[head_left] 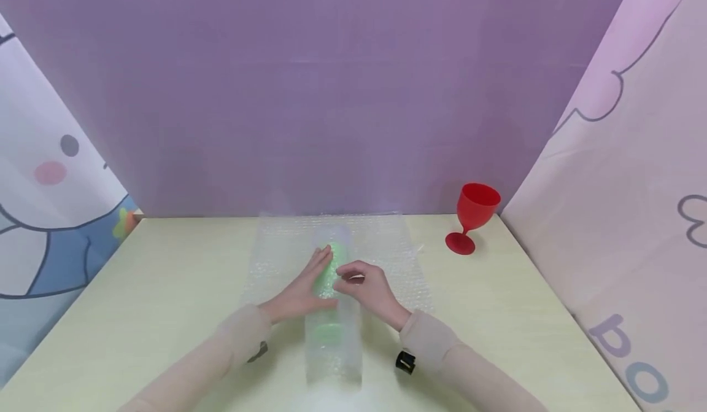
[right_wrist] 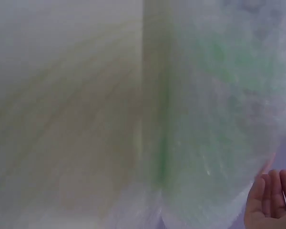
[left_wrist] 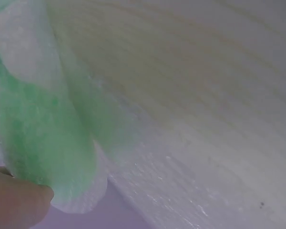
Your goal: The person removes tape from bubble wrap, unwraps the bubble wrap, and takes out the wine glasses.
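Note:
A roll of clear bubble wrap (head_left: 334, 363) lies lengthwise on the table, around a green, goblet-shaped thing (head_left: 329, 286) that shows blurred through the layers. My left hand (head_left: 298, 294) rests on the roll's left side, fingers stretched forward and thumb spread across it. At the roll's right side is my right hand (head_left: 372, 289), fingers curled and thumb near the index fingertip; whether wrap is pinched between them is unclear. In the left wrist view a fingertip (left_wrist: 21, 198) touches the wrapped green bowl (left_wrist: 47, 138). Curled fingers (right_wrist: 271, 195) appear beside the wrap in the right wrist view.
A red goblet (head_left: 476, 209) stands at the table's back right. Unrolled bubble wrap (head_left: 392, 246) spreads behind the hands to the table's back edge. A purple backdrop (head_left: 342, 105) rises behind, with printed cloth panels at both sides.

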Demonstrator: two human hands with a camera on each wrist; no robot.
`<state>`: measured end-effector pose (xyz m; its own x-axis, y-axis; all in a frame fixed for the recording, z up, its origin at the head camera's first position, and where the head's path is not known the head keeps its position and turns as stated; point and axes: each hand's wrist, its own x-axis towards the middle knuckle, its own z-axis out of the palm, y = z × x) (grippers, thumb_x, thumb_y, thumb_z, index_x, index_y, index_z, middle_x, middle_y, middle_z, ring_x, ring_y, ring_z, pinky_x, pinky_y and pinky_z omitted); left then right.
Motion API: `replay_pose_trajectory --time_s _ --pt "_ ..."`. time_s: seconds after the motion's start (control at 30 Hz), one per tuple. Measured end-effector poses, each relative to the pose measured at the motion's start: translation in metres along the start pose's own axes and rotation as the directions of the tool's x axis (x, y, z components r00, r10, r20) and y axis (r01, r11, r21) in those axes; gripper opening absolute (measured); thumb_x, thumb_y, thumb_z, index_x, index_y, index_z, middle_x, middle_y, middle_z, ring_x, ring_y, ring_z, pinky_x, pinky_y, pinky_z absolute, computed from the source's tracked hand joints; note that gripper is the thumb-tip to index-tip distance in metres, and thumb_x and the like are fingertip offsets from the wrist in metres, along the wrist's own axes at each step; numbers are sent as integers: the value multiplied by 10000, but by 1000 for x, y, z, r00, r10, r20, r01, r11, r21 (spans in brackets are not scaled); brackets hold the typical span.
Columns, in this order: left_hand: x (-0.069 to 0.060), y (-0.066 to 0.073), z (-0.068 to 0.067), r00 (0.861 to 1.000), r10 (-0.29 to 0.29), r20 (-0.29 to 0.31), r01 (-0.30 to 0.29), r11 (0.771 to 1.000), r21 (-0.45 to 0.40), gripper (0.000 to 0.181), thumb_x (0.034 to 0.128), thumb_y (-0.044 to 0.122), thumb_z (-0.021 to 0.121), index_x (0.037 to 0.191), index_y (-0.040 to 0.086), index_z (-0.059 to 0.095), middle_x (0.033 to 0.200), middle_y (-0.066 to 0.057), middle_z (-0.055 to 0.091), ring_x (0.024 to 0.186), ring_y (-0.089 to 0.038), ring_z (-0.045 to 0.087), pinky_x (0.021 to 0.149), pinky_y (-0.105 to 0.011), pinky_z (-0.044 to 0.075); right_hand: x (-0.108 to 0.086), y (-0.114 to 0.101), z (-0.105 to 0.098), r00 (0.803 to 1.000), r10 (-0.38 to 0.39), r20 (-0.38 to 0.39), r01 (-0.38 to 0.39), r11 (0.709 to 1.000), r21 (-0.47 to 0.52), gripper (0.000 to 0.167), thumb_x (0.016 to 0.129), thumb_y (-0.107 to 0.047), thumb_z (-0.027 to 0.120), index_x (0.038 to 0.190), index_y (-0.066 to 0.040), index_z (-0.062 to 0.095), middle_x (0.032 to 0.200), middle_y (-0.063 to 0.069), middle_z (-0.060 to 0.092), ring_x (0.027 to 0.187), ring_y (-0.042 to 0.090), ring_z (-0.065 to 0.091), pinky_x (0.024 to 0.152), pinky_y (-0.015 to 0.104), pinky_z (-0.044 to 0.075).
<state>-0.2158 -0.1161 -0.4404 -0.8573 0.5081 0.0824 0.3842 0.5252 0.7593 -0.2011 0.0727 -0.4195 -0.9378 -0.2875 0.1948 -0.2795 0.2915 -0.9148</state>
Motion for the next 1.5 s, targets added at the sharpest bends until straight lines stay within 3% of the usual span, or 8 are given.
replay_pose_trajectory --time_s 0.2,0.37,0.5,0.67,0.97,1.5 --pt "2 1 5 1000 17 12 -17 1000 13 1037 745 407 724 1482 152 41 1549 66 -63 1413 -181 -127 1097 -608 65 8 11 10 999 -51 -2 50 991 -121 284 703 -250 781 929 -109 683 909 8 644 802 104 539 724 190 477" --pt "2 4 5 1000 23 18 -23 1000 11 1045 741 413 724 1482 141 39 1553 30 -60 1414 -200 -127 1077 -639 63 10 16 10 995 -100 10 101 980 -171 242 690 -202 789 894 -113 693 870 -9 599 772 153 513 678 172 448" --pt "3 5 3 1000 26 3 -27 1000 16 1046 738 424 723 1483 147 44 1557 19 -48 1415 -203 -118 1072 -646 60 12 17 9 992 -126 6 125 978 -168 229 687 -170 788 886 -95 702 891 -9 612 809 191 559 717 185 485" --pt "3 6 3 1000 19 8 -19 1000 18 1047 740 430 722 1484 169 33 1551 65 -65 1413 -186 -127 1083 -630 52 11 17 4 995 -103 0 102 985 -141 168 712 -132 768 866 -90 719 901 -9 634 808 124 578 753 187 524" --pt "2 10 3 1000 20 7 -20 1000 20 1047 738 409 730 1484 141 46 1556 25 -52 1416 -222 -118 1081 -637 59 14 19 -2 999 -47 8 47 989 -143 115 731 -111 747 843 -94 733 850 -7 639 755 65 554 701 166 523" --pt "4 4 7 1000 18 -5 -17 999 41 1056 730 426 732 1483 142 47 1554 49 -54 1413 -186 -124 1109 -584 51 12 20 -1 998 -58 3 58 990 -128 73 757 -84 722 828 -74 733 862 13 639 768 76 578 712 153 529"
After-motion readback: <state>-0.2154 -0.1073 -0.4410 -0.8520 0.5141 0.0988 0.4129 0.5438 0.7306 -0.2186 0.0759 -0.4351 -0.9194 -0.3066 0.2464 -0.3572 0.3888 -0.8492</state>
